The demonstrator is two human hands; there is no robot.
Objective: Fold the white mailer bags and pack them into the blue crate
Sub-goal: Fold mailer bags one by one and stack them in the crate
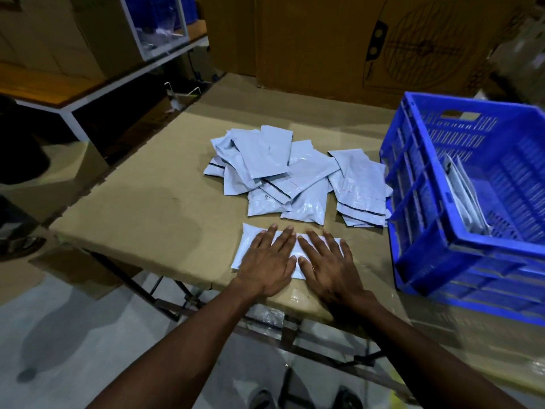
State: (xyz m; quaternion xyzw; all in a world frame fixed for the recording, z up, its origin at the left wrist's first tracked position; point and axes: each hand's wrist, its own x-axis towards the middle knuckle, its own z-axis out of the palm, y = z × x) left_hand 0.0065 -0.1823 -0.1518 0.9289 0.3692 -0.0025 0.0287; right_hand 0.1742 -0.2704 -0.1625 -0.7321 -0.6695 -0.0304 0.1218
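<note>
Left hand (267, 262) flat, fingers spread and straight, palm down on the white mailer bag (250, 240) at the near tabletop (147, 208) edge; right hand (327, 261) same pose beside it, fingers splayed, pressing the bag's right half; thumbs nearly meet over the middle; both forearms reach in from the lower frame; bag lies lengthwise, mostly covered by the hands; loose pile of mailer bags (283, 172) just beyond the fingertips, overlapping at random, some with a dark strip showing; blue crate (418, 202) on the right, touching the pile's edge, a few folded bags (463, 199) standing against its near-left wall; cardboard boxes (324, 39) behind the tabletop.
</note>
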